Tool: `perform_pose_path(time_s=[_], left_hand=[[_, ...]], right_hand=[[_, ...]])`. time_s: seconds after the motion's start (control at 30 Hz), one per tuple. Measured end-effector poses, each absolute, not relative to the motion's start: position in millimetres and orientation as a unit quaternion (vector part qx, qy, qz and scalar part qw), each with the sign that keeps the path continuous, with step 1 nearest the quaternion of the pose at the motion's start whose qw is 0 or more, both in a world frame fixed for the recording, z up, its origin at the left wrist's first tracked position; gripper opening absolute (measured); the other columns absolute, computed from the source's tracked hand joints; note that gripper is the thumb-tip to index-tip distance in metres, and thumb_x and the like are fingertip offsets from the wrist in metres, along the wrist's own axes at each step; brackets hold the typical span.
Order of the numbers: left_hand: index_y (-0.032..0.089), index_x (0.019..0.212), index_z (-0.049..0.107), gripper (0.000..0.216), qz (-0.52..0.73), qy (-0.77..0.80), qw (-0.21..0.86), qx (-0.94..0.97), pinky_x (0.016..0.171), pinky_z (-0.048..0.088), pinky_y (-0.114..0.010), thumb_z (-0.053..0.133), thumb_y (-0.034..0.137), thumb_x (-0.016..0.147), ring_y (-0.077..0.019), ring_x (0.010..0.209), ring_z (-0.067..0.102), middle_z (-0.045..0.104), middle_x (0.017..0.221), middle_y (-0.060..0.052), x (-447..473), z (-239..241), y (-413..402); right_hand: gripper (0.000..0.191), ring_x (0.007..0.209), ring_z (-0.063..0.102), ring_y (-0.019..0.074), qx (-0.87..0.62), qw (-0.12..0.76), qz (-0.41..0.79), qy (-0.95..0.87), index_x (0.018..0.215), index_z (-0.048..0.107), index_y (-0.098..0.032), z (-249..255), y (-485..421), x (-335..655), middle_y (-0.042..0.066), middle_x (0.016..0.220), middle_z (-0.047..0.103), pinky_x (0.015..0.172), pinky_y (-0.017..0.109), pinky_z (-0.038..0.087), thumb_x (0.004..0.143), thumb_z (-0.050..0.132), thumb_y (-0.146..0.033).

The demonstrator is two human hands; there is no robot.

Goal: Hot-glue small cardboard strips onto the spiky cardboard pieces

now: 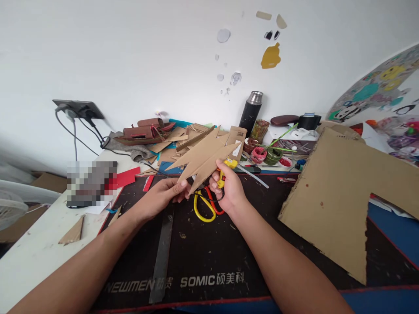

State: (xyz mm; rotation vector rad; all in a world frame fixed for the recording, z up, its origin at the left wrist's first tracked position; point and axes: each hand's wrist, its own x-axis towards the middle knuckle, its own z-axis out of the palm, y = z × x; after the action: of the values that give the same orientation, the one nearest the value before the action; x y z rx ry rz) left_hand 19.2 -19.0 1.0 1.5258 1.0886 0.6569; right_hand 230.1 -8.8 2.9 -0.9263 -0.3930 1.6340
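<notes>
My left hand [172,190] pinches the lower end of a jagged, pointed cardboard piece [204,155], raised above the dark mat. My right hand [231,185] is wrapped round a yellow hot glue gun [225,172], close to the piece's right edge. A whitish glue stick [257,176] juts out behind the gun. The gun's nozzle is mostly hidden by the cardboard. Below my hands lie scissors [203,213] with yellow and red handles; their blades are hidden. A metal ruler [163,253] rests on the mat below my left hand.
A large cut cardboard sheet [330,196] covers the right side of the mat [262,244]. Paint jars [258,155], a black thermos [251,114], cardboard scraps [170,144] and a brown model boat [140,135] stand along the wall. Cables [94,126] run from a socket at left.
</notes>
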Motion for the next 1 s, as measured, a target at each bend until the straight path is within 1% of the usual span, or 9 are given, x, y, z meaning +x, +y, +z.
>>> perform_pose_path(time_s=[0.07, 0.13, 0.2, 0.27, 0.4, 0.47, 0.63, 0.8, 1.0], left_hand=[[0.018, 0.082, 0.074, 0.076, 0.288, 0.461, 0.485, 0.685, 0.061, 0.044, -0.031, 0.047, 0.088, 0.095, -0.0184, 0.064, 0.056, 0.07, 0.074, -0.006, 13, 1, -19], [0.02, 0.078, 0.07, 0.07, 0.35, 0.473, 0.349, 0.729, 0.062, 0.045, -0.032, 0.045, 0.08, 0.102, -0.0191, 0.064, 0.057, 0.066, 0.069, -0.004, 7, 2, -20], [0.021, 0.081, 0.066, 0.054, 0.45, 0.448, 0.165, 0.755, 0.065, 0.046, -0.033, 0.054, 0.067, 0.105, -0.0191, 0.068, 0.058, 0.066, 0.075, -0.003, 1, 2, -22], [0.022, 0.095, 0.068, 0.038, 0.509, 0.378, -0.002, 0.774, 0.074, 0.051, -0.035, 0.069, 0.06, 0.101, -0.021, 0.078, 0.064, 0.07, 0.087, -0.004, -2, 3, -25], [0.023, 0.124, 0.068, 0.055, 0.459, 0.265, -0.177, 0.829, 0.088, 0.057, -0.041, 0.088, 0.058, 0.086, -0.0262, 0.097, 0.07, 0.073, 0.106, -0.008, 2, 5, -28], [0.022, 0.129, 0.067, 0.057, 0.417, 0.251, -0.208, 0.849, 0.09, 0.057, -0.041, 0.092, 0.05, 0.086, -0.027, 0.101, 0.07, 0.074, 0.109, -0.009, 6, 5, -28], [0.022, 0.125, 0.067, 0.041, 0.38, 0.247, -0.222, 0.863, 0.092, 0.056, -0.039, 0.089, 0.024, 0.091, -0.0258, 0.105, 0.07, 0.076, 0.109, -0.008, 14, 1, -26], [0.022, 0.119, 0.068, 0.033, 0.381, 0.238, -0.222, 0.865, 0.089, 0.056, -0.04, 0.086, 0.021, 0.092, -0.0261, 0.104, 0.07, 0.078, 0.108, -0.008, 14, 0, -25], [0.026, 0.117, 0.068, 0.028, 0.378, 0.237, -0.215, 0.869, 0.087, 0.056, -0.039, 0.082, 0.018, 0.094, -0.0243, 0.103, 0.071, 0.078, 0.109, -0.005, 12, 2, -26]], right_hand=[[0.052, 0.036, 0.037, 0.0047, -0.391, 0.57, 0.708, -0.148, 0.065, 0.047, -0.022, 3, -7, 232, -0.009, 0.05, 0.048, 0.03, 0.018, 0.019, 0.083, 0.09, -0.046], [0.049, 0.036, 0.036, 0.0045, -0.375, 0.575, 0.716, -0.13, 0.067, 0.047, -0.022, 4, -5, 234, -0.01, 0.049, 0.046, 0.03, 0.016, 0.021, 0.085, 0.088, -0.043], [0.046, 0.037, 0.037, 0.0044, -0.36, 0.577, 0.724, -0.115, 0.068, 0.047, -0.022, 3, -4, 235, -0.01, 0.049, 0.046, 0.031, 0.015, 0.022, 0.086, 0.087, -0.039], [0.045, 0.036, 0.036, 0.0044, -0.356, 0.57, 0.733, -0.106, 0.069, 0.047, -0.023, 2, -3, 236, -0.01, 0.049, 0.047, 0.031, 0.015, 0.022, 0.086, 0.086, -0.039], [0.047, 0.035, 0.035, 0.0052, -0.355, 0.535, 0.758, -0.11, 0.071, 0.045, -0.024, -2, -2, 239, -0.009, 0.05, 0.048, 0.029, 0.017, 0.021, 0.087, 0.085, -0.042], [0.047, 0.035, 0.035, 0.0052, -0.344, 0.533, 0.765, -0.112, 0.07, 0.044, -0.024, -4, -2, 240, -0.009, 0.05, 0.048, 0.03, 0.016, 0.021, 0.087, 0.085, -0.041], [0.05, 0.037, 0.037, 0.0056, -0.318, 0.544, 0.767, -0.121, 0.07, 0.042, -0.025, -8, 0, 239, -0.01, 0.05, 0.048, 0.03, 0.016, 0.024, 0.084, 0.088, -0.039], [0.049, 0.033, 0.034, 0.0067, -0.336, 0.529, 0.769, -0.129, 0.073, 0.043, -0.026, -11, -1, 239, -0.01, 0.048, 0.047, 0.029, 0.017, 0.024, 0.085, 0.088, -0.044], [0.041, 0.032, 0.033, 0.0049, -0.336, 0.525, 0.775, -0.102, 0.073, 0.046, -0.024, -8, -2, 238, -0.009, 0.048, 0.049, 0.03, 0.016, 0.024, 0.091, 0.081, -0.039]])
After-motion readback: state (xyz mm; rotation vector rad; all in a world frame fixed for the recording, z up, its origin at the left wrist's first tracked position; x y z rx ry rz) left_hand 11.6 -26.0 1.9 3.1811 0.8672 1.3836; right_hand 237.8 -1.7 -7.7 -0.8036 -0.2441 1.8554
